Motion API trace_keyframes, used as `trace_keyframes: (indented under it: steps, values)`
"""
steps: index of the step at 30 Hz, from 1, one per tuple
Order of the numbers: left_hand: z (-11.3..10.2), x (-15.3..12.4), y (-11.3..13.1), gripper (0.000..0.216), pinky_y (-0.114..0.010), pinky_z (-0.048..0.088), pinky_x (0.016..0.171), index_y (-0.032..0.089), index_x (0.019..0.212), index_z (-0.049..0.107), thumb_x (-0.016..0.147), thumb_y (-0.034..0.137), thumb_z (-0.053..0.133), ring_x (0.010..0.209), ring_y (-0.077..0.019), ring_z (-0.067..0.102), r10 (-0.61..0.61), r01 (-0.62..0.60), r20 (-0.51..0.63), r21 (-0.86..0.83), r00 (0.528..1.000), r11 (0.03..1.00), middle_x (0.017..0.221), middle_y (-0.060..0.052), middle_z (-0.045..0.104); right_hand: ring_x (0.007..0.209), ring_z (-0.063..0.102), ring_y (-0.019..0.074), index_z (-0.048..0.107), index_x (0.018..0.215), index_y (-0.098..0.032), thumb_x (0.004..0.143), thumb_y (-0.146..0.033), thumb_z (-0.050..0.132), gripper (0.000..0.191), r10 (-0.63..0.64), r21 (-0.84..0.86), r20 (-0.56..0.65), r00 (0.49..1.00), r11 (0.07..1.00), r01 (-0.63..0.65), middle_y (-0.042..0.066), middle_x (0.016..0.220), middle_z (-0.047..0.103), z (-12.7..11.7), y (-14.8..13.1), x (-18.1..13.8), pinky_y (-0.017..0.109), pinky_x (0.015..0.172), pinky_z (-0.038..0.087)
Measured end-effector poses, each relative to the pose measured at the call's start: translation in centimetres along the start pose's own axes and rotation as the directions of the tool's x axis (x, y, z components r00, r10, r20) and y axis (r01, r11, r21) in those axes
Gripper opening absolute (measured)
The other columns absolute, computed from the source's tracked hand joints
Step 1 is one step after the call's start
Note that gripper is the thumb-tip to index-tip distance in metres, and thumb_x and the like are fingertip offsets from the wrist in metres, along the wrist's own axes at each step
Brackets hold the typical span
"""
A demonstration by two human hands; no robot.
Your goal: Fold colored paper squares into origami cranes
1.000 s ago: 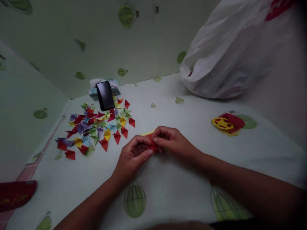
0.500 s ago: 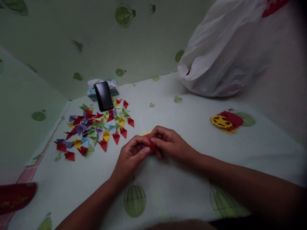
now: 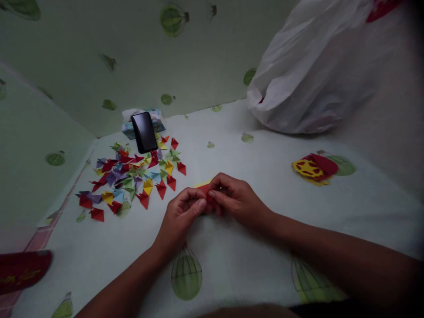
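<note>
Hands pinch red paper; gold lettering at left is illegible.

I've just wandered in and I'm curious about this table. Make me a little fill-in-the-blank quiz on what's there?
1. A mostly ____ paper is held between the left hand and the right hand, with a yellow edge showing just beyond it.
2. The many folded paper pieces lie nearer the ____ hand.
3. The black phone stands tilted in front of a ____ box.
4. The large plastic bag is mainly ____ in colour.

Missing words: red; left; tissue; white.
</note>
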State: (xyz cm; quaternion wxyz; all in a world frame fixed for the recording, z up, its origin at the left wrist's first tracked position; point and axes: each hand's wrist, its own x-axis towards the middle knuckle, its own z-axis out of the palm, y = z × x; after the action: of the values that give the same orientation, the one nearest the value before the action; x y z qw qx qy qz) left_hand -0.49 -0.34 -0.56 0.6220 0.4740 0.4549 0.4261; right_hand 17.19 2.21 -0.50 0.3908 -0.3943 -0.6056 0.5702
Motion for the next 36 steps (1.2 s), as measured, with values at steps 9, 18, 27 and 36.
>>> trace_keyframes:
  steps: [9, 18, 27, 36]
  values:
    - [0.28, 0.09, 0.17, 0.018, -0.028, 0.052, 0.082, 0.017, 0.092, 0.063, 0.081, 0.026, 0.075, 0.083, -0.0150, 0.070, -0.028, 0.028, 0.010, -0.075, 1.000, 0.997, 0.088, -0.002, 0.072, 0.054, 0.057, 0.0120, 0.054, 0.084, -0.020, 0.091, -0.021, 0.055, 0.006, -0.032, -0.049, 0.009, 0.999, 0.998, 0.032, -0.004, 0.061, 0.058, -0.07, 0.23, -0.02, 0.025, 0.053, 0.045]
    - [0.24, -0.07, 0.03, 0.019, -0.030, 0.052, 0.085, 0.018, 0.094, 0.063, 0.082, 0.028, 0.074, 0.086, -0.0157, 0.070, -0.039, 0.040, 0.017, -0.086, 0.999, 0.996, 0.092, -0.002, 0.071, 0.061, 0.057, 0.0132, 0.057, 0.085, -0.020, 0.091, -0.019, 0.056, 0.005, -0.101, -0.191, 0.001, 0.995, 0.977, 0.099, -0.001, 0.068, 0.062, -0.14, 0.13, -0.06, 0.026, 0.058, 0.045]
    - [0.34, -0.07, 0.07, 0.018, -0.031, 0.051, 0.089, 0.017, 0.096, 0.064, 0.084, 0.028, 0.071, 0.090, -0.0156, 0.067, -0.048, 0.050, 0.021, -0.129, 0.999, 0.990, 0.099, -0.004, 0.069, 0.064, 0.056, 0.0140, 0.056, 0.083, -0.020, 0.091, -0.019, 0.056, 0.007, -0.154, -0.256, -0.004, 0.988, 0.955, 0.148, 0.000, 0.070, 0.062, -0.15, 0.03, -0.08, 0.026, 0.060, 0.044]
    - [0.43, -0.13, 0.08, 0.017, -0.029, 0.050, 0.089, 0.018, 0.097, 0.064, 0.082, 0.022, 0.072, 0.090, -0.0150, 0.067, -0.043, 0.048, 0.034, -0.148, 0.998, 0.988, 0.097, -0.003, 0.069, 0.069, 0.058, 0.0151, 0.056, 0.083, -0.020, 0.090, -0.016, 0.055, 0.008, -0.209, -0.292, -0.002, 0.978, 0.935, 0.199, 0.002, 0.074, 0.063, -0.04, -0.07, -0.15, 0.027, 0.062, 0.045]
